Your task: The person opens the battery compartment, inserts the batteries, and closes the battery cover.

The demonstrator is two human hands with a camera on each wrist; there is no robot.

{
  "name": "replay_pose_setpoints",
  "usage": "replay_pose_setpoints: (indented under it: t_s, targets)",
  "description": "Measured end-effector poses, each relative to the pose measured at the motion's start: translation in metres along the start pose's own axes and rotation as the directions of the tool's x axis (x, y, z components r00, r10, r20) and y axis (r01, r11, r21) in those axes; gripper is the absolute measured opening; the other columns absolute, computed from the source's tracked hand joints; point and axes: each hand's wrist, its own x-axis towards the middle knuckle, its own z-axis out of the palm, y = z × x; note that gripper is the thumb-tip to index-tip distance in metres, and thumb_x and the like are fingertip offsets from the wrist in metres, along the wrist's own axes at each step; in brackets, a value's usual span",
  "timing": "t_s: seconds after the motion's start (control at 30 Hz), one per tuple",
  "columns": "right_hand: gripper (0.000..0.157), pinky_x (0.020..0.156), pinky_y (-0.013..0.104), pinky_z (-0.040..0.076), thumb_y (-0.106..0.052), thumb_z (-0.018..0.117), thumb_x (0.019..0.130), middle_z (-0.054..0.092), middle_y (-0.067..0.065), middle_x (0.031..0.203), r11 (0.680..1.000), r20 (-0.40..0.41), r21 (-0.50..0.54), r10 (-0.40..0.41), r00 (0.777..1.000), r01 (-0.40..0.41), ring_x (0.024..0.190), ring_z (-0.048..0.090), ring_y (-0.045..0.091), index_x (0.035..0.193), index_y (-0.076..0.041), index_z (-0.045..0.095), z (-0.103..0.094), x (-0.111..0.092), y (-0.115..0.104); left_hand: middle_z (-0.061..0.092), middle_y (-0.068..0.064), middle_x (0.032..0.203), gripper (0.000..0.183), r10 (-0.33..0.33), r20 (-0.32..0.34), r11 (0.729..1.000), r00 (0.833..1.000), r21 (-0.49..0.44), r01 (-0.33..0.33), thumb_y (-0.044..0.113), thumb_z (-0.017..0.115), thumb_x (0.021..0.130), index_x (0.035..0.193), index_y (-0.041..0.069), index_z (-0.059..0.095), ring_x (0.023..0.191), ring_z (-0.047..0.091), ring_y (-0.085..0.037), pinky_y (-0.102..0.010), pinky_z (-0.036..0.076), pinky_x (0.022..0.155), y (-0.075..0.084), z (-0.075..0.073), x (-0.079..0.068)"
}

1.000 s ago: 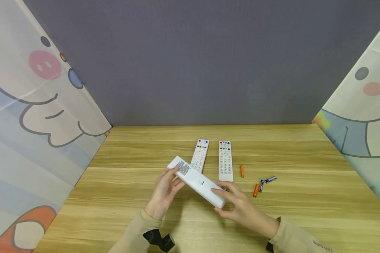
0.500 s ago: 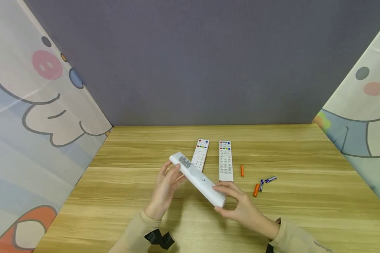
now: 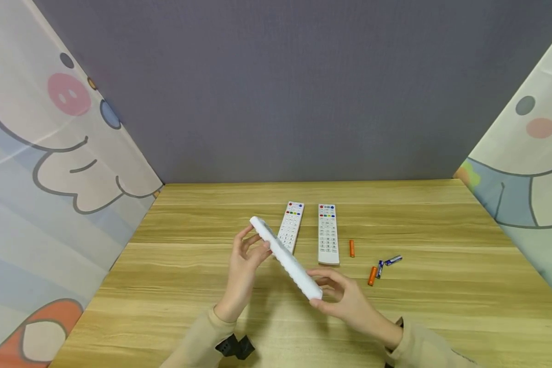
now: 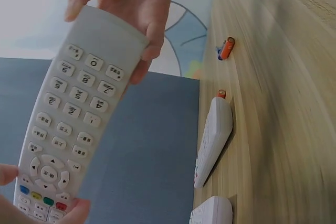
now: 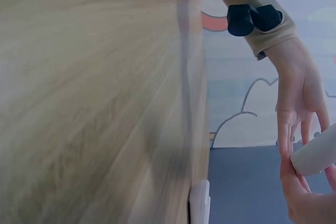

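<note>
A white remote control [image 3: 286,258] is held above the table between both hands, turned edge-on and slanting in the head view. My left hand [image 3: 244,266] grips its upper-left end, the end with the coloured buttons in the left wrist view. The other end sits between the thumb and fingers of my right hand [image 3: 347,301]. Its keypad [image 4: 79,93] faces the left wrist camera. Beneath and behind it, a second white remote [image 3: 291,225] lies face up on the table, partly covered by the held one. A third white remote [image 3: 328,235] lies face up to its right.
Orange batteries [image 3: 372,276] and blue batteries [image 3: 393,260] lie on the wooden table [image 3: 188,220] to the right of the remotes. A grey panel [image 3: 303,92] stands along the table's back edge. Printed cloth walls [image 3: 18,204] rise at both sides.
Both hands have tilted the held remote from back-side up to edge-on, its left end rising slightly. The other remotes and the batteries stay where they were.
</note>
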Motion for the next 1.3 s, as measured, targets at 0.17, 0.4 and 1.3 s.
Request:
replay_pose_setpoints:
  t_s: [0.17, 0.4, 1.3]
  targets:
    - [0.047, 0.080, 0.028, 0.050, 0.000, 0.066, 0.073, 0.051, 0.010, 0.115, 0.996, 0.011, 0.083, 0.043, 0.999, -0.044, 0.092, 0.053, 0.010, 0.116, 0.009, 0.047, 0.003, 0.001, 0.000, 0.039, -0.016, 0.118, 0.058, -0.095, -0.039, 0.994, 0.995, 0.047, 0.097, 0.000, 0.059, 0.080, 0.131, 0.008, 0.030, 0.086, 0.057, -0.013, -0.035, 0.049, 0.084, 0.043, 0.021, -0.013]
    - [0.047, 0.080, 0.024, 0.050, -0.001, 0.064, 0.075, 0.049, 0.011, 0.116, 0.981, 0.040, 0.167, 0.097, 0.994, -0.102, 0.093, 0.054, 0.012, 0.116, 0.012, 0.044, 0.006, 0.002, 0.000, 0.036, -0.017, 0.120, 0.060, -0.090, -0.023, 0.991, 0.996, 0.094, 0.092, 0.001, 0.059, 0.081, 0.132, 0.011, 0.028, 0.084, 0.056, -0.014, -0.036, 0.051, 0.078, 0.041, 0.023, -0.013]
    - [0.030, 0.078, 0.029, 0.051, -0.006, 0.057, 0.084, 0.052, 0.027, 0.109, 0.989, 0.131, 0.077, 0.119, 0.984, -0.130, 0.091, 0.057, 0.012, 0.109, 0.009, 0.052, -0.001, 0.002, 0.004, 0.040, -0.018, 0.118, 0.064, -0.121, -0.074, 0.973, 0.990, 0.189, 0.133, 0.000, 0.065, 0.074, 0.129, 0.013, 0.035, 0.076, 0.058, -0.014, -0.031, 0.055, 0.065, 0.043, 0.017, -0.008]
